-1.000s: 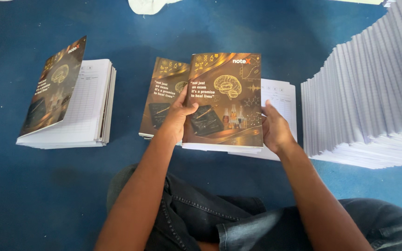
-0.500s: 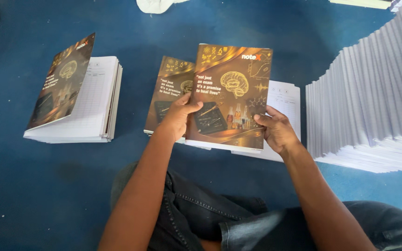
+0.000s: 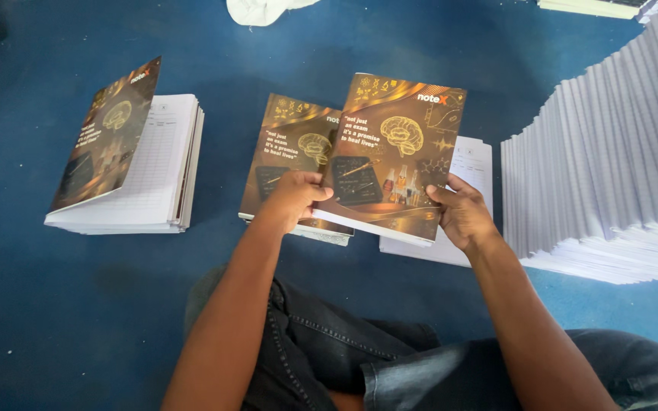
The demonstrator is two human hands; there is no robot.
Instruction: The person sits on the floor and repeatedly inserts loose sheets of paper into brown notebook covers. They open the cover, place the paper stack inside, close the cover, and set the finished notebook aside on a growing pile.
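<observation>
- Since 0.5 s ago I've raised the notebook (image 3: pixel 394 156) a bit & tipped its top edge away; my hands sit at about the same spots on its lower corners.
- My left hand (image 3: pixel 295 196) grips the notebook's lower-left edge, fingers (image 3: pixel 315 180) curled shut over the cover, thumb side on top.
- My right hand (image 3: pixel 462 217) clamps the lower-right corner, fingers (image 3: pixel 442 195) pinched on the cover's edge, rest of the hand under it.
- Notebook = dark brown/orange cover w/ a gold brain drawing, held up off the floor, tilted, in front of my knees, btwn both hands.
- Just behind/under it to the left: a second notebook (image 3: pixel 291 156) w/ the same cover lies flat on the blue floor (image 3: pixel 344 46); the held one overlaps its right part in view.
- Under the held one to the right: a white page block (image 3: pixel 470 164) w/o cover, flat on the floor, near my right hand.
- Far left, well apart: an open notebook stack (image 3: pixel 146 175), its cover (image 3: pixel 104 133) standing up tilted, ruled white pages showing.
- Right side: big fanned stack of white page blocks (image 3: pixel 611 152), just beside the coverless block.
- Top edge: a white cloth (image 3: pixel 264 9) on the floor, partly cut off.
- Bottom: my legs in dark jeans (image 3: pixel 359 365), crossed on the floor.
</observation>
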